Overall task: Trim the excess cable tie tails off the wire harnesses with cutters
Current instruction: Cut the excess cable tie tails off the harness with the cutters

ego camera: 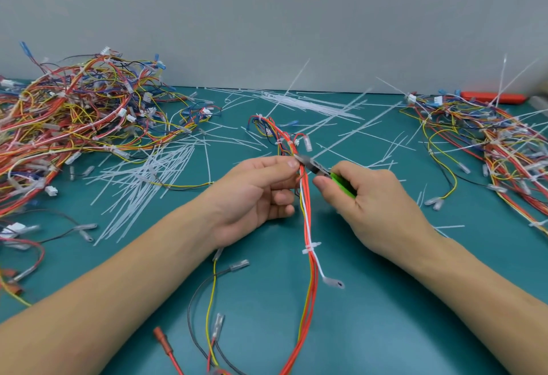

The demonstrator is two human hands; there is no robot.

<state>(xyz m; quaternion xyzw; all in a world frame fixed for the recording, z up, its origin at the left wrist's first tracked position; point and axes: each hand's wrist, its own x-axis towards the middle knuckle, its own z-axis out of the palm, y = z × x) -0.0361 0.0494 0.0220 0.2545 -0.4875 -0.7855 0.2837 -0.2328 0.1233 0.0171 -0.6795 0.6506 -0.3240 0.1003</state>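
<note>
An orange, red and yellow wire harness (308, 223) runs from the table's middle down toward me. My left hand (258, 193) pinches it near its upper part, thumb and forefinger on the wires. My right hand (373, 205) grips green-handled cutters (341, 183), whose dark jaws (307, 162) touch the harness just beside my left fingertips. A white cable tie (310, 247) with a short tail wraps the harness lower down. Another tie (258, 118) with a long tail sits at the harness's far end.
A large heap of harnesses (74, 125) fills the left side and another heap (498, 143) the right. Cut white tie tails (142, 184) litter the green table (385, 300). Loose wires with terminals (213, 300) lie near me. A red tool (492, 97) lies far right.
</note>
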